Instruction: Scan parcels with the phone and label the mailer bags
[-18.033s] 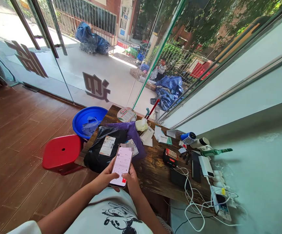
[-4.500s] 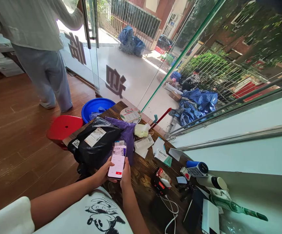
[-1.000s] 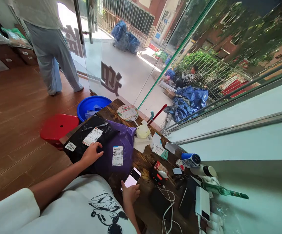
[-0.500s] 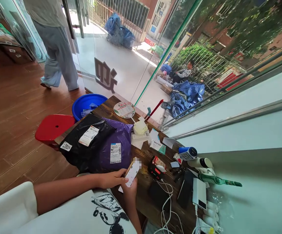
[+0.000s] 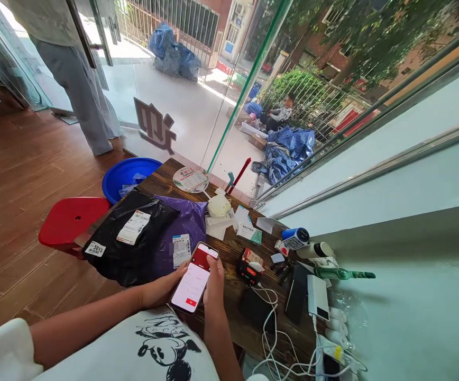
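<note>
A smartphone (image 5: 190, 283) with a lit white and red screen is held low in front of me, tilted, between both hands. My left hand (image 5: 162, 287) is closed on its left edge, with the fingers partly hidden behind it. On the other side my right hand (image 5: 214, 278) grips the right edge, its thumb over the upper screen. Just past the phone lie a black plastic parcel (image 5: 114, 233) and a purple plastic parcel (image 5: 192, 214), both with white labels, on the dark wooden table (image 5: 229, 312).
Right of my hands are a small black and red device (image 5: 250, 266), white cables (image 5: 271, 317), a power bank (image 5: 318, 297) and a green bottle (image 5: 342, 273). A red stool (image 5: 73, 219) and blue basin (image 5: 128, 174) stand at left. A person (image 5: 73, 79) is by the glass door.
The phone has come nearer to me and turned its screen up, which now shows a red area at the top. My right thumb moved onto the screen. The person at the door stepped farther through.
</note>
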A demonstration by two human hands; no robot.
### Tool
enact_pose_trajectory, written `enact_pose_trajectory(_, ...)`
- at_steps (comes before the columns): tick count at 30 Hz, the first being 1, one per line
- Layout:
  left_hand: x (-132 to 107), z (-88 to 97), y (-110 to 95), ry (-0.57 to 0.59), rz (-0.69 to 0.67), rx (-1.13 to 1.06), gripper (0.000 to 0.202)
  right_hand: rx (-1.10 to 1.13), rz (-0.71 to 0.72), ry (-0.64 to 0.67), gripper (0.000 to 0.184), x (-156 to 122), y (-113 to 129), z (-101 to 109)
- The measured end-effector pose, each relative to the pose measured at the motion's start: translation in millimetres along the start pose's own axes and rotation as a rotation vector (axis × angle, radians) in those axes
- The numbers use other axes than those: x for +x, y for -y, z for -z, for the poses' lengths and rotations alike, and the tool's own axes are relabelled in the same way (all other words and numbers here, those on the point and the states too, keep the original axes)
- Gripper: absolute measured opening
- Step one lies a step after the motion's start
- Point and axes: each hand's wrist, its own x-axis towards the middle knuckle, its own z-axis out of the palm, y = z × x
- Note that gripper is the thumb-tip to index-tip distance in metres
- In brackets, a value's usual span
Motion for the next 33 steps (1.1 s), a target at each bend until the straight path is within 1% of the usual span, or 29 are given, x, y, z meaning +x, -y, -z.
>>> enact_pose_trajectory(2,4,7.5,7,-0.008,-0.042,0.008,0.081,-0.011,-0.007,-0.030,0.053,2,1,-5)
enact_pose_trajectory(4,5,13.7,11,0.010,-0.038,0.072,0.080,-0.064,0.009,-0.082,0.055,3,-1,-7)
enact_pose_trajectory(6,3,16.8,9,0.035,-0.028,0.161,0.075,-0.127,0.027,-0.139,0.054,5,-4,-7)
enact_pose_trajectory(8,1,17.2,6,0.041,-0.046,0.217,0.070,-0.102,0.012,-0.181,0.050,6,-6,-6)
enact_pose_trajectory(11,1,16.6,5,0.027,-0.082,0.207,0.069,0.023,-0.033,-0.207,0.036,4,-8,-5)
enact_pose_trajectory(13,4,17.7,8,0.018,-0.087,0.181,0.070,0.026,-0.020,-0.198,0.031,2,-7,-4)
enact_pose_trajectory(18,8,19.2,12,0.027,-0.085,0.177,0.069,-0.046,0.024,-0.147,0.031,1,-6,-3)
enact_pose_trajectory(20,5,14.9,8,0.030,-0.082,0.168,0.072,-0.054,0.041,-0.139,0.032,1,-7,-2)
enact_pose_trajectory(24,-3,0.2,-5,0.045,0.002,0.168,0.072,-0.026,0.027,-0.137,0.036,2,-10,3)
enact_pose_trajectory(27,-6,-5.6,-10,0.060,0.004,0.149,0.074,0.005,0.027,-0.123,0.036,3,-12,11)
enact_pose_trajectory(30,-1,-1.3,-3,0.036,-0.009,0.112,0.078,-0.057,0.034,-0.046,0.036,3,-14,20)
enact_pose_trajectory(33,8,9.0,11,-0.023,-0.029,0.021,0.089,-0.139,0.044,0.040,0.037,-4,-14,28)
